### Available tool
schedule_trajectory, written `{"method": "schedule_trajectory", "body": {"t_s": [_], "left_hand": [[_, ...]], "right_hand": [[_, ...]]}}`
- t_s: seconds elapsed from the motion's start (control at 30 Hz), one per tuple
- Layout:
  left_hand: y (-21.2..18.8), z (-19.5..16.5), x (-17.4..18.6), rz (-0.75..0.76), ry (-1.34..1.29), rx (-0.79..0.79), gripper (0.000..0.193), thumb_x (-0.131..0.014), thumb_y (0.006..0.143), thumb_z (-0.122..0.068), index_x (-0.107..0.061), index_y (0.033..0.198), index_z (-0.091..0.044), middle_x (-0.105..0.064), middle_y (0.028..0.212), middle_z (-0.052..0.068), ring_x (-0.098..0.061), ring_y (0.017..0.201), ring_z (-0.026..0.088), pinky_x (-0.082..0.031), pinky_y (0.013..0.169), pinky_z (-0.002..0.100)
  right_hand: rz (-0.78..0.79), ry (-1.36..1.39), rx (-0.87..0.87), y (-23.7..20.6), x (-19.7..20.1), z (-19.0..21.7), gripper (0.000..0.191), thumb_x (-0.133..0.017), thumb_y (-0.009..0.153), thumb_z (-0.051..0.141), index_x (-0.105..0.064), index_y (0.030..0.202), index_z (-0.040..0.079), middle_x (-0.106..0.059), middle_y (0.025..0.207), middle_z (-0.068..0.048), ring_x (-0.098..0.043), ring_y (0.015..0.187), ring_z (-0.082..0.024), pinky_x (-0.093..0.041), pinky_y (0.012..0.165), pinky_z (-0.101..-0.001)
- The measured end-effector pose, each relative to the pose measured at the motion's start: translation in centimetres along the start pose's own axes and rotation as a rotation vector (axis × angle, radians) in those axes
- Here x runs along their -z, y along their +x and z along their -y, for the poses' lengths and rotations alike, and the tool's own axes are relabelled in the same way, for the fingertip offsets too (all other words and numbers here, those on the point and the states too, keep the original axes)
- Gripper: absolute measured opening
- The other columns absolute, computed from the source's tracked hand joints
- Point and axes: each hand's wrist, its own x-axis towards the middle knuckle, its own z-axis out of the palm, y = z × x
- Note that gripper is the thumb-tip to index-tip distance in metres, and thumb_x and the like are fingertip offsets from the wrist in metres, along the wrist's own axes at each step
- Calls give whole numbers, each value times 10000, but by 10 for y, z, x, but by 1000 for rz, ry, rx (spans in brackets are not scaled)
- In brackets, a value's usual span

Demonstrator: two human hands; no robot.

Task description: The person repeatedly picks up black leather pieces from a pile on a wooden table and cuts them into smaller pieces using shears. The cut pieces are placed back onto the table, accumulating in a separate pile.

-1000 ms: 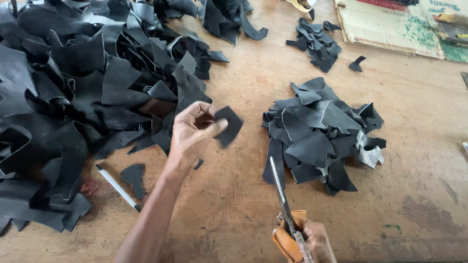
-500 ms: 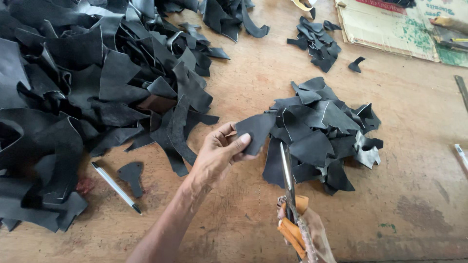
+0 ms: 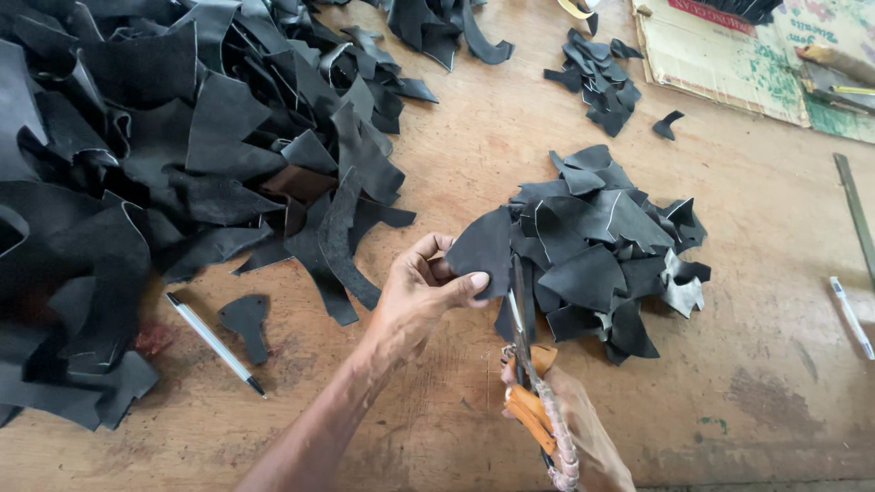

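- A black leather piece (image 3: 480, 251) is pinched between thumb and fingers of the left hand (image 3: 415, 296), just below the centre of the frame.
- Scissors (image 3: 521, 337) with orange handles are gripped by the right hand (image 3: 570, 419) at the lower middle; the fingers are closed through the handles, and the blades are pointed up along the right edge of the held piece.
- A heap of cut black pieces (image 3: 606, 251) is seen right of centre, just beside and partly behind the held piece.
- A large pile of black leather offcuts (image 3: 173, 155) is spread over the upper left and left of the frame.
- A pen (image 3: 214, 342) is laid on the wooden counter (image 3: 756, 383) at the lower left, with a small cut shape (image 3: 246, 319) just beside it.
- A smaller heap of pieces (image 3: 597, 82) is seen at the upper middle, near a worn cardboard sheet (image 3: 720, 64) at the upper right.
- A second pen (image 3: 850, 314) is laid at the right edge.
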Motion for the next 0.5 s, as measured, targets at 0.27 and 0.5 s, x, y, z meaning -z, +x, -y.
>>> {"method": "schedule_trajectory", "body": {"t_s": [0.27, 0.5], "left_hand": [[-2, -7, -2, -65, 21, 59, 382, -759, 832, 34, -570, 1164, 28, -736, 939, 164, -750, 833, 200, -671, 727, 320], [-1, -5, 0, -61, 81, 40, 382, -756, 845, 23, -590, 1189, 41, -745, 969, 160, -755, 846, 190, -674, 741, 307]], "right_hand": [[33, -504, 421, -33, -30, 45, 190, -635, 902, 190, -640, 1059, 84, -682, 960, -42, -685, 843, -112, -599, 756, -269], [40, -284, 245, -30, -35, 54, 276, -577, 914, 261, -653, 1116, 89, -694, 1019, -40, -699, 841, -138, -634, 772, -315]]}}
